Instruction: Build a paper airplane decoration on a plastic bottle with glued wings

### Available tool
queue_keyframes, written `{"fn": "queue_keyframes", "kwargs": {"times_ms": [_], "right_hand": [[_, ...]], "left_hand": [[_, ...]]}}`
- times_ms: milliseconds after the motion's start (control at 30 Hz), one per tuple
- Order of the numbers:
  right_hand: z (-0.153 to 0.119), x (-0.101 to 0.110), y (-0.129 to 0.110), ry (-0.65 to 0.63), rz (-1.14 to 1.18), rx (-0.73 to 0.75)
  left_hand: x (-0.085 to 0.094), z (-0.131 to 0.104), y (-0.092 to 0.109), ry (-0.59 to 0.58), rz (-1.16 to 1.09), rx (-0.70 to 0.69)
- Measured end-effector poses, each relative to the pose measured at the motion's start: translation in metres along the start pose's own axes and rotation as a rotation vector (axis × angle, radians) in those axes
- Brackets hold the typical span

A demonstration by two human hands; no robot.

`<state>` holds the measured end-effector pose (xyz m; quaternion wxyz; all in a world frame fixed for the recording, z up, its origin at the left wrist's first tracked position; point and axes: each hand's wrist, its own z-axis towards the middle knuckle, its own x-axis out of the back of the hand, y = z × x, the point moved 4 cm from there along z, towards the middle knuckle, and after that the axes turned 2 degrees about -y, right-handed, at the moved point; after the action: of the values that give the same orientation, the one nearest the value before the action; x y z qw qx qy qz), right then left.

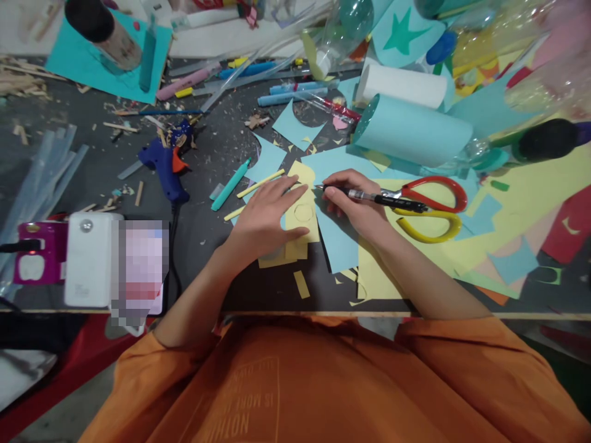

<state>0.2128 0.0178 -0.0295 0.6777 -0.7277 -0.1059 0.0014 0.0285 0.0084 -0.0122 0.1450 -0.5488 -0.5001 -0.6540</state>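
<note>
Right hand: The person's right hand (357, 203) grips a black pen (401, 202) low on its barrel, above blue paper (339, 240).
Left hand: Fingers spread and palm down, the left hand (263, 218) rests open on a piece of yellow paper (307, 232), grasping nothing.
Pen line: The tip points to the person's left, at the yellow paper's right edge; whether it touches is unclear. Its long axis runs nearly crosswise, the rear end slightly nearer the body.
Yellow paper line: Bearing a circle outline near its middle, it lies on the tabletop (258, 289) ahead of the torso, its long axis running away from the body, far end leaning slightly left.
Steady touch: Careful penwork here likely calls for light pressure, with the left fingers flat and clear of the nib so the sheet neither slips nor creases.
Close by: Scissors (443, 181) lie beyond the right wrist; a teal marker (231, 184) sits left of the left hand.
</note>
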Motion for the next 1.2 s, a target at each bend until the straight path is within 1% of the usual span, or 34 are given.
{"fn": "queue_keyframes", "kwargs": {"times_ms": [67,100,167,233,333,367,433,533,600,667,733,833,1100,1200], "right_hand": [[0.0,0.0,-0.002,-0.008,-0.012,0.004],[0.0,0.0,-0.003,-0.008,-0.019,0.007],[0.0,0.0,-0.003,-0.011,-0.017,0.007],[0.001,-0.001,-0.002,-0.025,-0.002,0.004],[0.001,-0.003,0.0,-0.057,-0.01,0.004],[0.001,-0.003,-0.001,-0.067,-0.017,0.012],[0.0,-0.006,-0.002,-0.101,-0.018,0.025],[0.002,-0.013,-0.006,-0.167,-0.001,0.027],[0.004,-0.017,-0.008,-0.176,-0.027,0.034],[0.007,-0.021,-0.009,-0.158,-0.086,0.048],[0.009,-0.025,-0.009,-0.142,-0.129,0.052],[0.011,-0.028,-0.007,-0.16,-0.143,0.048],[0.013,-0.028,-0.009,-0.186,-0.229,0.049],[0.014,-0.03,-0.009,-0.202,-0.226,0.045]], "left_hand": [[0.01,-0.004,0.004,0.024,-0.029,0.033],[0.015,-0.007,0.007,0.056,-0.029,0.04],[0.019,-0.016,0.016,0.116,0.004,0.004],[0.013,-0.025,0.026,0.112,0.086,-0.063],[-0.006,-0.039,0.038,0.063,0.231,-0.202],[-0.012,-0.043,0.039,0.073,0.266,-0.224],[-0.019,-0.049,0.04,0.105,0.317,-0.238],[-0.022,-0.054,0.042,0.199,0.337,-0.252],[-0.021,-0.054,0.042,0.246,0.331,-0.256],[-0.02,-0.053,0.042,0.273,0.319,-0.258],[-0.02,-0.052,0.041,0.28,0.302,-0.26],[-0.021,-0.051,0.038,0.272,0.269,-0.26],[-0.022,-0.052,0.038,0.22,0.233,-0.242],[-0.022,-0.052,0.037,0.205,0.23,-0.234]]}}
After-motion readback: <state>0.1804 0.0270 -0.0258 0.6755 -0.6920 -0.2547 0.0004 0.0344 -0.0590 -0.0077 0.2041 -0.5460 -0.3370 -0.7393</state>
